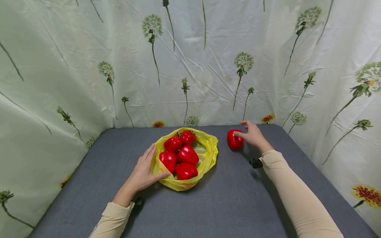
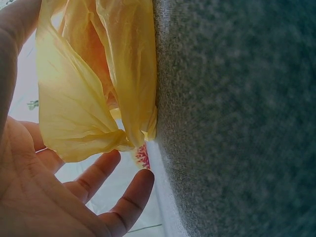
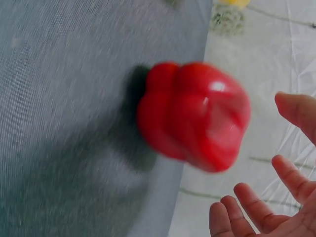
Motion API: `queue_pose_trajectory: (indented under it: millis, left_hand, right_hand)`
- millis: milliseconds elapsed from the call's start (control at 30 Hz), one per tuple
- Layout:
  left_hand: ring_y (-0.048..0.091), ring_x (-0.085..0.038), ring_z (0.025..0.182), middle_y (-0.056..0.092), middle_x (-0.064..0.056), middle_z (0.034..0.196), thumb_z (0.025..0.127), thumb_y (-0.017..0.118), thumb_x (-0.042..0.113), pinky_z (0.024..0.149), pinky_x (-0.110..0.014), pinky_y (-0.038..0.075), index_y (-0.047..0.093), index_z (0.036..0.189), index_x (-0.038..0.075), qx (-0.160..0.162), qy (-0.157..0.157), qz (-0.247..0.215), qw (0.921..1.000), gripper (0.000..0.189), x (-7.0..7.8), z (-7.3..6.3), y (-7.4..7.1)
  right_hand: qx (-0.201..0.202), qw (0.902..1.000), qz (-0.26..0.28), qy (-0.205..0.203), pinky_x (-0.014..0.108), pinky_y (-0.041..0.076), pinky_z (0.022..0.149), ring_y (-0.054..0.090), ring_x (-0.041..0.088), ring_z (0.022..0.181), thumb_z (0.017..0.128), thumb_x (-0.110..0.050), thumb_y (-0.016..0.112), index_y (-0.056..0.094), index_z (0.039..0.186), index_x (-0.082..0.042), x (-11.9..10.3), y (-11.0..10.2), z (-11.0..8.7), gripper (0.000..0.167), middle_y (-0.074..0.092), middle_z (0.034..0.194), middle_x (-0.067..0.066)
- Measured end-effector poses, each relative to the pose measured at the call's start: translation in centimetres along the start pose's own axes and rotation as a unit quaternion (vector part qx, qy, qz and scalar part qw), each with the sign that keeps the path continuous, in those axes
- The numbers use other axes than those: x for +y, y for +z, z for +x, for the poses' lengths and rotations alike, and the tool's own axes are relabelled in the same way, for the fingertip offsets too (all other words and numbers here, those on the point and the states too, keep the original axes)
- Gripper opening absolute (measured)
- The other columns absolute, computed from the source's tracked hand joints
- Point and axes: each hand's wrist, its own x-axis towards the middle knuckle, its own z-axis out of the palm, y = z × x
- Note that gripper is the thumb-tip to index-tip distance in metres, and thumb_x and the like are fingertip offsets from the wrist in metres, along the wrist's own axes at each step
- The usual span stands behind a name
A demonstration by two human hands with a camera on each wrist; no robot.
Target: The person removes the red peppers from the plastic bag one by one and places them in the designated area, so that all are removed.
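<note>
A yellow plastic bag stands with its mouth wide, holding several red bell peppers. My left hand rests along the bag's left side, thumb over the near rim and fingers spread; in the left wrist view the bag's yellow film lies against the extended fingers. To the right of the bag, a single red bell pepper sits on the table. My right hand hovers at its right side with fingers apart. In the right wrist view, a gap shows between this pepper and the fingertips.
The grey cloth-covered table runs back to a pale curtain printed with dandelions, which also hangs at both sides. Dark wrist straps show under the sleeves.
</note>
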Motion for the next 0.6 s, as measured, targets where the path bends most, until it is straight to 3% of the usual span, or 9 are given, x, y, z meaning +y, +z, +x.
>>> queue_pose_trajectory:
  millis: [233, 600]
  left_hand:
    - [0.034, -0.047, 0.156, 0.020, -0.017, 0.179, 0.085, 0.084, 0.060, 0.121, -0.073, 0.035, 0.024, 0.170, 0.002, -0.002, -0.004, -0.001, 1.0000, 0.119, -0.1, 0.0, 0.1]
    - [0.030, -0.047, 0.159, 0.019, -0.018, 0.180, 0.085, 0.084, 0.059, 0.125, -0.073, 0.030, 0.023, 0.170, 0.002, -0.004, -0.006, -0.004, 1.0000, 0.119, -0.2, 0.0, 0.1]
  right_hand:
    - [-0.005, 0.9995, 0.022, -0.022, 0.066, 0.043, 0.119, 0.045, 0.049, 0.147, 0.104, -0.033, 0.069, 0.043, 0.154, 0.000, -1.8, 1.0, 0.0, 0.065, 0.046, 0.156, 0.034]
    - [-0.047, 0.9948, 0.032, -0.084, 0.066, 0.044, 0.118, 0.053, 0.051, 0.142, 0.105, -0.034, 0.070, 0.046, 0.155, -0.007, -5.5, 2.9, -1.0, 0.062, 0.049, 0.155, 0.029]
